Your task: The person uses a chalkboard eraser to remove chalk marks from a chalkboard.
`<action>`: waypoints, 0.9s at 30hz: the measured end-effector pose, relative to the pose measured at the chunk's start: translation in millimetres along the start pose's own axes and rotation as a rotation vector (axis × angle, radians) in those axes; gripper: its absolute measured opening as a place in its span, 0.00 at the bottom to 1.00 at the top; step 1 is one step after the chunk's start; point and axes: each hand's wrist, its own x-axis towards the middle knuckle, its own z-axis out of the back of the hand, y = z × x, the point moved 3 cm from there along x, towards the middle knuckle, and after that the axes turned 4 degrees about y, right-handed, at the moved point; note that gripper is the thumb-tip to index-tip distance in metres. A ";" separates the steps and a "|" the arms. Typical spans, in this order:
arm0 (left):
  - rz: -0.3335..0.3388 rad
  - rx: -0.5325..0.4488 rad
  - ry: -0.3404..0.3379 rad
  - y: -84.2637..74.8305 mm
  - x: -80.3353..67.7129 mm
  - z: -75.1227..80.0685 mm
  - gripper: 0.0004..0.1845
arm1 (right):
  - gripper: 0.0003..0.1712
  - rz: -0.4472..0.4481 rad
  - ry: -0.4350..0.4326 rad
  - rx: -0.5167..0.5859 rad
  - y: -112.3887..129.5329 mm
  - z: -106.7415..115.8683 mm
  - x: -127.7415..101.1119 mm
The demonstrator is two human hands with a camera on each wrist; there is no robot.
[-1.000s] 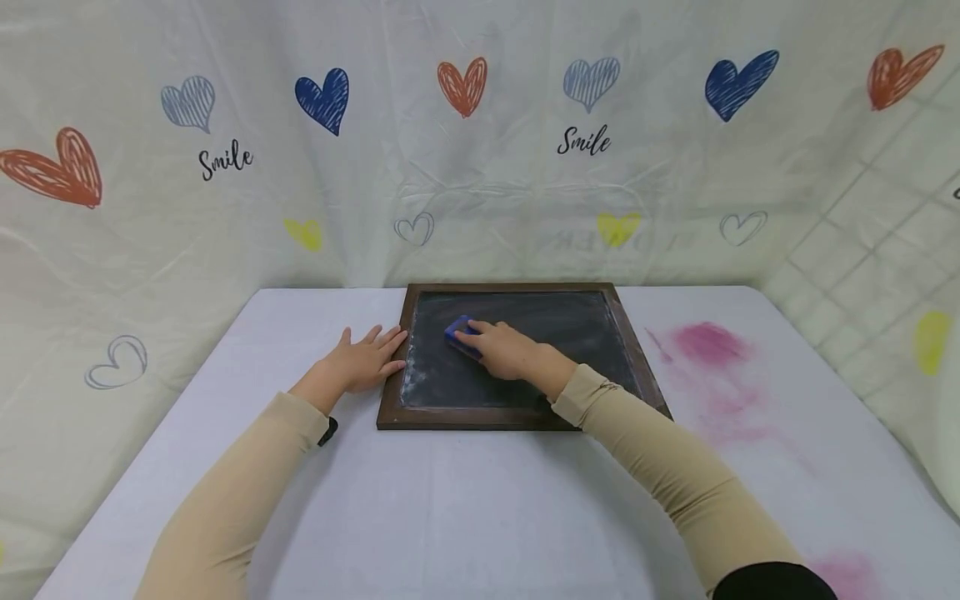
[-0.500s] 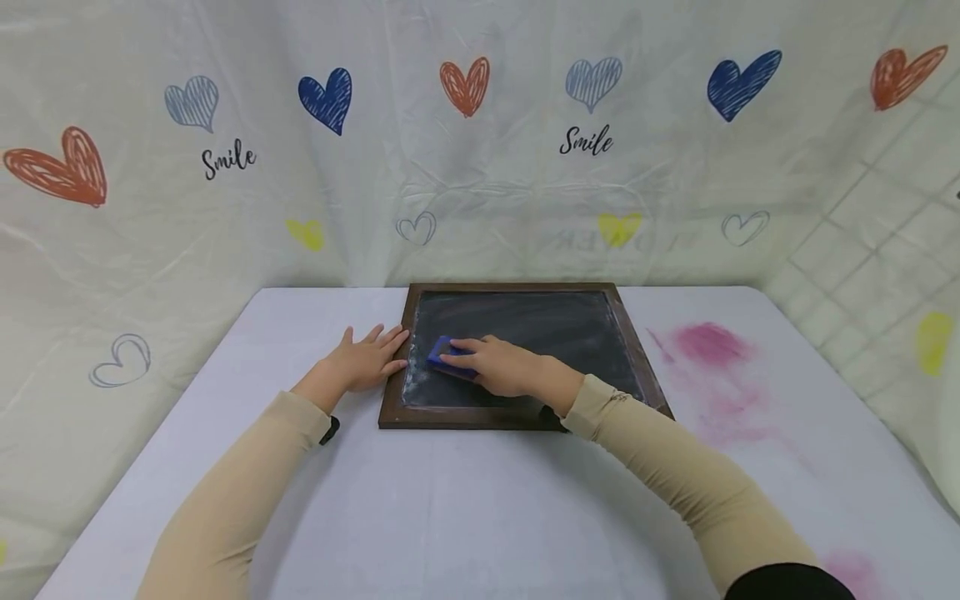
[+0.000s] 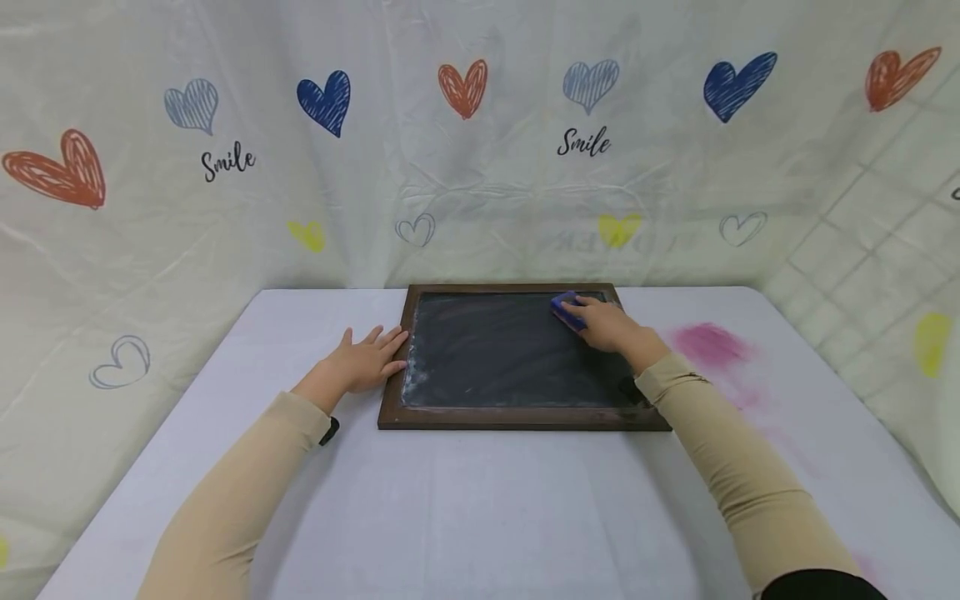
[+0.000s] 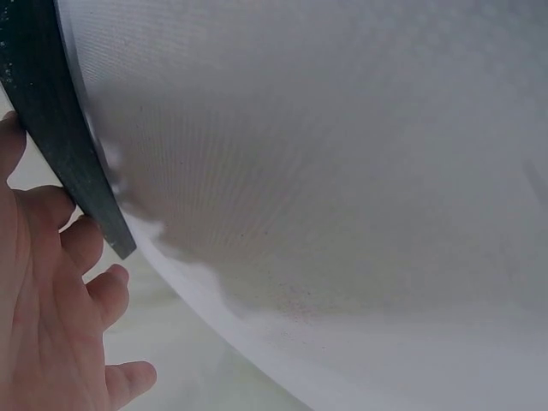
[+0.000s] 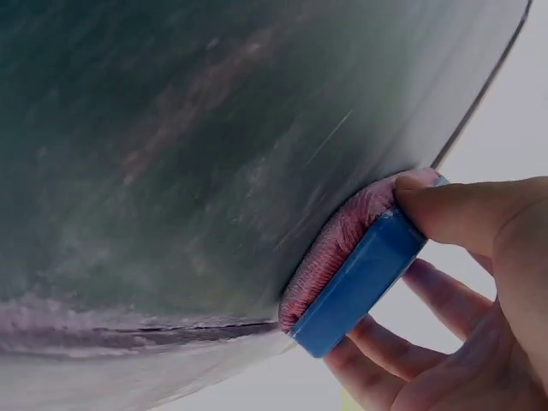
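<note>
A chalkboard (image 3: 495,358) in a dark brown wooden frame lies on the table, its black face streaked with faint chalk smears. My right hand (image 3: 611,325) grips a blue eraser (image 3: 567,308) near the board's far right corner. In the right wrist view, thumb and fingers pinch the blue back of the eraser (image 5: 360,282), and its pinkish fuzzy pad is against the board's surface. My left hand (image 3: 358,362) rests with spread, straight fingers on the left side of the frame. The left wrist view shows its fingertips along the frame's dark edge (image 4: 64,128).
A white cloth covers the table (image 3: 465,508). Pink powdery stains (image 3: 711,343) mark it right of the board. Behind hangs a pale curtain (image 3: 510,175) printed with hearts and "Smile". Whitish chalk residue (image 3: 416,371) lines the board's left inner edge.
My right hand dipped slightly toward the board's left side, then swept the eraser across to the far right corner. The left hand and the board stayed in place.
</note>
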 end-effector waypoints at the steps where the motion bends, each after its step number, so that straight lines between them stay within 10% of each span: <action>1: 0.001 0.000 0.002 0.2 0.2 -0.4 0.37 | 0.37 -0.018 0.003 -0.001 -2.5 -0.4 -0.3; 6: 0.000 0.000 0.009 0.7 1.0 -4.8 0.36 | 0.37 -0.013 0.015 0.006 2.9 -6.4 -0.2; 19: -0.002 -0.003 -0.002 -0.3 -1.3 -2.2 0.37 | 0.36 0.444 0.039 -0.040 94.5 -18.2 -35.0; 27: -0.003 -0.009 -0.008 1.2 1.5 -1.3 0.37 | 0.37 0.570 0.091 -0.008 101.6 -22.2 -45.0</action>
